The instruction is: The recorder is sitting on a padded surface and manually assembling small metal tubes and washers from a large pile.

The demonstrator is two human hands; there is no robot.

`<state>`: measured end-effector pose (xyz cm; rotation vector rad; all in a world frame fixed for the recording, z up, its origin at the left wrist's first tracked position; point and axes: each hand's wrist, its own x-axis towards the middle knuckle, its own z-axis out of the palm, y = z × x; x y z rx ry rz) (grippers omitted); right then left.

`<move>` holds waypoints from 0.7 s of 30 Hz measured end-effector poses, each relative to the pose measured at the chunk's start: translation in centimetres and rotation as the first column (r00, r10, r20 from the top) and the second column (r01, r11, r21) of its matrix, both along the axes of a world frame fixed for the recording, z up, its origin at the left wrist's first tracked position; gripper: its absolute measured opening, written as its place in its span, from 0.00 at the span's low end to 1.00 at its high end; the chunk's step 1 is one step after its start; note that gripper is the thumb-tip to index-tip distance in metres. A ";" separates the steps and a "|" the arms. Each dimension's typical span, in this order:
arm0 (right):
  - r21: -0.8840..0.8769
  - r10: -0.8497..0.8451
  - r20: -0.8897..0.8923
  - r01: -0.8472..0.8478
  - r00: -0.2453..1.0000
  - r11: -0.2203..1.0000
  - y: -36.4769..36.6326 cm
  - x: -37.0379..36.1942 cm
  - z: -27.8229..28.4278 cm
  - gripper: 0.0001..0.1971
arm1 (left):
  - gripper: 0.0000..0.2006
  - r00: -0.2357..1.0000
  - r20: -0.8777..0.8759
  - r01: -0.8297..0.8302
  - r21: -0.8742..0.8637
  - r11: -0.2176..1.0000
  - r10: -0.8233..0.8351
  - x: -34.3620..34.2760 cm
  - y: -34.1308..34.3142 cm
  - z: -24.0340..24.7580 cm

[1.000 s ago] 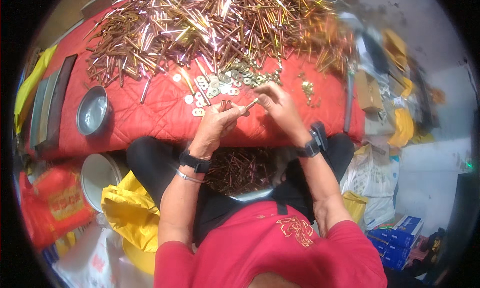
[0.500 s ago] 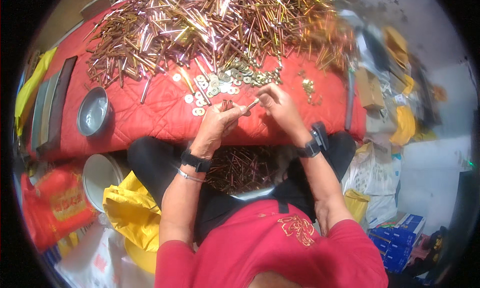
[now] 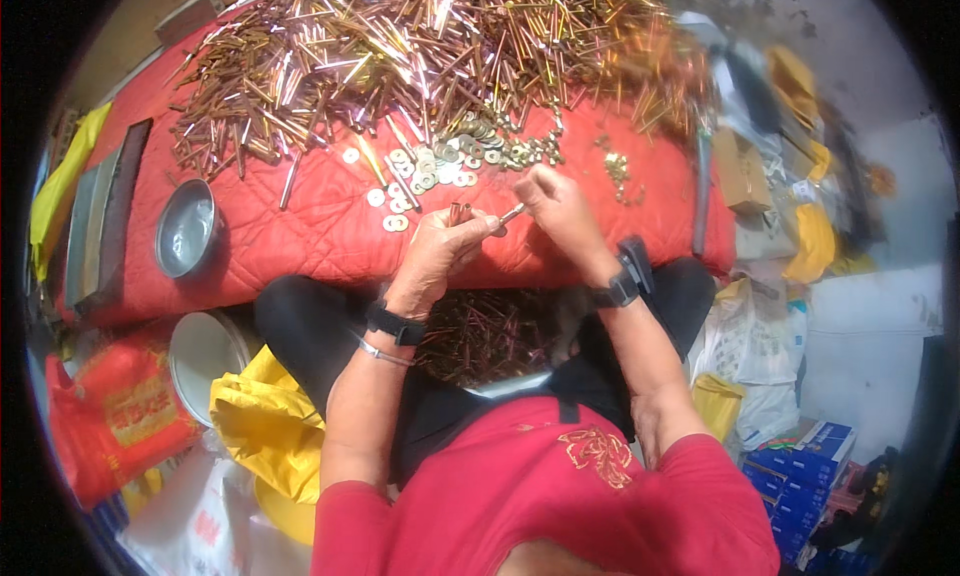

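My left hand (image 3: 435,256) is closed around a few copper-coloured metal rods (image 3: 459,214), and one thin bolt (image 3: 511,215) sticks out between its thumb and fingers toward the right. At that bolt's tip the fingers of my right hand (image 3: 562,216) are pinched together; anything small between them is hidden. Just beyond the hands, flat round washers (image 3: 425,169) lie loose and overlapping on a red quilted cloth (image 3: 270,226). Small nuts (image 3: 540,153) lie beside them, with a scatter of tiny brass-coloured pieces (image 3: 617,168) farther right.
A big heap of shiny copper-coloured rods (image 3: 400,66) covers the far side. At left stands a metal bowl (image 3: 187,230) near some dark flat bars (image 3: 115,211). More rods (image 3: 490,336) lie below, between my knees. A grey tube (image 3: 702,191) runs along the right edge.
My right hand has shifted slightly down, and its fingers have curled in closer at the bolt's tip. The left hand keeps its hold on the rods, almost still.
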<state>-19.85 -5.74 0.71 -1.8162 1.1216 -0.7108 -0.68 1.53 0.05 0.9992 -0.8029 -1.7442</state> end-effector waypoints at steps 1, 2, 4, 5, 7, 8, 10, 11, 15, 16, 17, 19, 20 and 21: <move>0.008 0.007 0.097 -0.008 0.995 1.000 0.3 0.5 0.3 0.11 | 0.08 1.000 -0.003 -0.007 0.003 1.000 0.007 0.3 0.0 0.0; 0.015 0.013 0.188 -0.016 0.982 1.000 0.9 1.0 1.2 0.10 | 0.08 1.000 -0.011 -0.014 0.004 1.000 0.014 0.5 0.0 0.0; 0.015 0.047 0.283 -0.054 0.958 0.998 1.4 1.4 1.5 0.08 | 0.08 1.000 -0.023 -0.018 0.008 1.000 0.018 0.5 -0.1 0.0; 0.008 0.077 0.287 -0.083 0.955 0.997 1.4 1.3 1.1 0.08 | 0.08 1.000 -0.027 -0.015 0.011 1.000 0.015 0.4 -0.1 0.0; 0.028 0.084 0.278 -0.095 0.957 0.995 1.5 1.3 0.9 0.08 | 0.08 0.999 -0.017 -0.026 0.013 1.000 0.027 0.2 -0.1 -0.1; 0.053 0.061 0.264 -0.078 0.963 0.996 1.5 1.4 1.1 0.09 | 0.08 0.999 -0.004 -0.042 0.013 0.999 0.042 0.2 -0.1 -0.2; 0.079 0.038 0.206 -0.055 0.978 0.995 1.5 1.4 1.2 0.10 | 0.08 0.991 0.086 -0.097 -0.042 0.994 0.100 -0.2 -0.2 -0.5; 0.080 0.038 0.162 -0.052 0.986 0.995 1.5 1.4 1.1 0.10 | 0.08 0.976 0.159 -0.133 -0.100 0.986 0.148 -0.7 -0.1 -0.6; 0.244 0.138 0.026 -0.140 0.990 0.959 1.0 -0.9 0.9 0.14 | 0.13 0.708 0.639 0.133 -0.538 0.832 0.300 -1.1 0.5 0.5; 0.288 0.265 -0.012 -0.250 0.964 0.924 0.8 -1.7 1.1 0.14 | 0.18 0.721 0.662 0.247 -0.520 0.818 0.203 -0.7 0.5 0.3; 0.324 0.260 0.000 -0.246 0.966 0.913 0.9 -1.7 2.0 0.13 | 0.19 0.722 0.657 0.224 -0.518 0.825 0.217 -0.6 0.5 0.2; 0.393 0.246 0.022 -0.235 0.969 0.889 1.1 -1.5 3.8 0.12 | 0.20 0.723 0.645 0.179 -0.519 0.836 0.246 -0.6 0.6 0.3; 0.359 0.116 0.088 -0.140 0.989 0.923 0.1 -1.4 3.3 0.11 | 0.17 0.751 0.612 0.076 -0.454 0.888 0.248 -0.5 0.5 -0.1; 0.257 0.012 0.032 -0.020 0.999 0.966 -1.3 -1.2 3.0 0.11 | 0.16 0.803 0.548 0.005 -0.398 0.917 0.233 -0.4 0.6 -0.2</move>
